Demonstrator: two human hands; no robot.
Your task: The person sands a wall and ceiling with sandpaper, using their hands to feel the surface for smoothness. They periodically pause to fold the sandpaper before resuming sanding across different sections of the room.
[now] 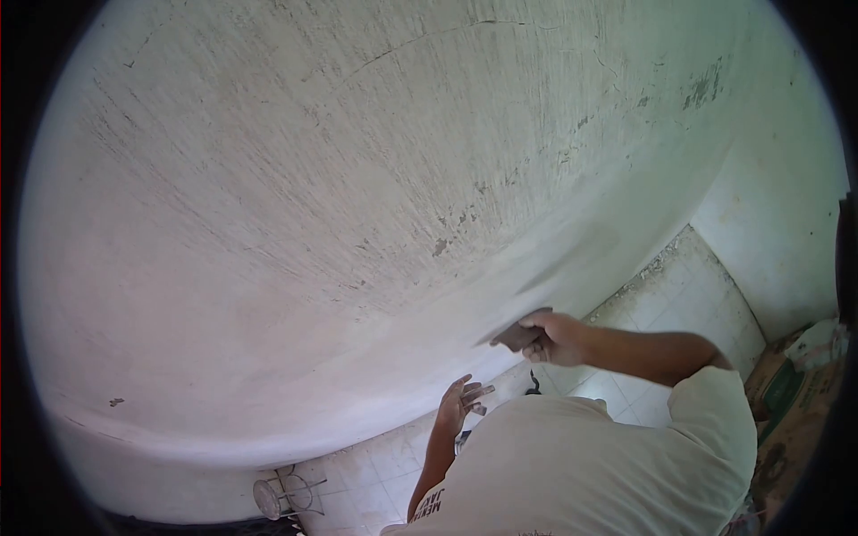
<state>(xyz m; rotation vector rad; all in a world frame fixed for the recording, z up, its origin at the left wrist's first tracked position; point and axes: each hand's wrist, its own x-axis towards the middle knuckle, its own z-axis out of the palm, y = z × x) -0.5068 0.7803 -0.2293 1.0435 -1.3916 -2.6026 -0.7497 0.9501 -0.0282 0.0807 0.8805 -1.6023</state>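
Note:
My right hand (560, 339) is closed on a flat grey-brown sheet that looks like sandpaper (518, 334), its edge at the surface of the pale wall (313, 205). The thumb lies along the top of the sheet and the fingers curl beneath. Lower and to the left, my left hand (460, 401) is raised near the wall with its fingers apart and whitish at the ends. I make out nothing held in it. Long scratches, cracks and chipped patches mark the wall above, while the part around the sheet looks smoother and whiter.
Pale floor tiles (375, 473) run along the wall's foot, with crumbs of debris near the far corner. A round-topped stool (267, 498) stands at lower left. On the right are a printed brown carton or sack (782, 438) and a whitish plastic bag (818, 345).

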